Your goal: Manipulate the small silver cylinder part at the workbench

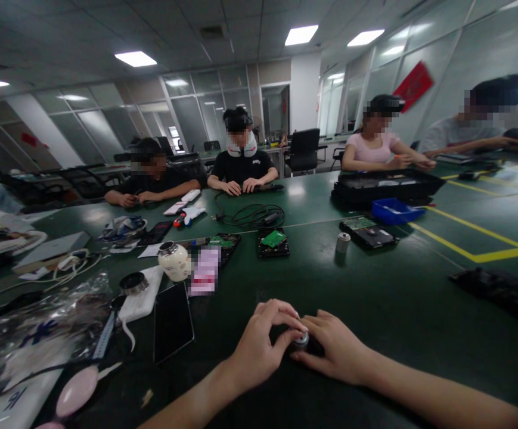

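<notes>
A small silver metal cylinder (pixel 301 341) stands on the green table close in front of me, partly covered by my fingers. My left hand (pixel 265 338) pinches its top between thumb and fingertips. From the other side, my right hand (pixel 332 345) is closed around it, thumb low and fingers curled behind. A similar metal cylinder (pixel 343 242) stands upright farther back, apart from both hands. Beyond them lie a hard drive with a green circuit board (pixel 273 239) and another opened drive (pixel 369 231).
To my left are a black-screened phone (pixel 173 323), a cream jar (pixel 173 261), a white power bank (pixel 141 295) and plastic bags (pixel 57 316). A coiled black cable (pixel 259 215), blue tray (pixel 395 211) and black case (pixel 386 187) lie farther off. Several people sit across the table.
</notes>
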Demonstrator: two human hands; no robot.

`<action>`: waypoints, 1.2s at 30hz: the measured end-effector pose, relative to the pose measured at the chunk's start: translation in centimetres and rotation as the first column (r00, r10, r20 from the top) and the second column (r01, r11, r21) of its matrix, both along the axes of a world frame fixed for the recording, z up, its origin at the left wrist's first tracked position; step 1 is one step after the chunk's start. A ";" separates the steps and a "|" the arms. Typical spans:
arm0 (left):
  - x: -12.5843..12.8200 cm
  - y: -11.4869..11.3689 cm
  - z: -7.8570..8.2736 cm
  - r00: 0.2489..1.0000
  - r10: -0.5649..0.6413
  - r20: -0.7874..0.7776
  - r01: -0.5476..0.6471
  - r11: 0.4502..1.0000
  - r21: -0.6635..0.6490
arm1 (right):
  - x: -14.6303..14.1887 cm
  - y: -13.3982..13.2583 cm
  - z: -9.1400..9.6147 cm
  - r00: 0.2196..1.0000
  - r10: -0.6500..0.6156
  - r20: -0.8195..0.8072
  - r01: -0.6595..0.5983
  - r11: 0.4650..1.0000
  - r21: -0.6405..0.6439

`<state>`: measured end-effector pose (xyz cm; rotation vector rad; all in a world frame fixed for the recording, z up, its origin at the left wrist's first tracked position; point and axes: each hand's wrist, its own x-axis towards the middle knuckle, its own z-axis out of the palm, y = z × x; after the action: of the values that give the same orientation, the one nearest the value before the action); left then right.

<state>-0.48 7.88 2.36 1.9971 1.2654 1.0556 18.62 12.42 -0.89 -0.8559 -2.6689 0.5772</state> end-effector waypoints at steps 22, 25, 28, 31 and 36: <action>-5.2 5.2 -2.9 0.924 0.340 -0.175 -0.330 0.940 0.087 | 0.1 0.1 0.8 0.999 -0.029 0.020 0.029 1.000 -0.010; -3.6 3.8 -1.3 0.953 0.296 -0.068 -0.291 0.954 0.076 | 0.1 0.1 0.8 0.999 -0.021 0.024 0.021 1.000 -0.008; -1.6 1.8 0.3 0.983 0.182 -0.001 -0.182 0.981 0.068 | 0.1 0.1 0.6 1.000 -0.011 0.030 0.011 1.000 0.011; -0.3 0.4 1.1 0.993 0.114 -0.040 -0.108 0.987 0.120 | 0.0 0.1 0.2 1.000 0.000 0.028 -0.001 1.000 0.030; 0.1 0.2 0.3 0.991 0.103 -0.081 -0.091 0.987 0.133 | 0.0 0.1 0.0 1.000 0.002 0.030 -0.003 0.999 0.051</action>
<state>-0.39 8.06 2.63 2.1169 1.3842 1.1327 18.60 12.55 -0.88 -0.8537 -2.6996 0.4977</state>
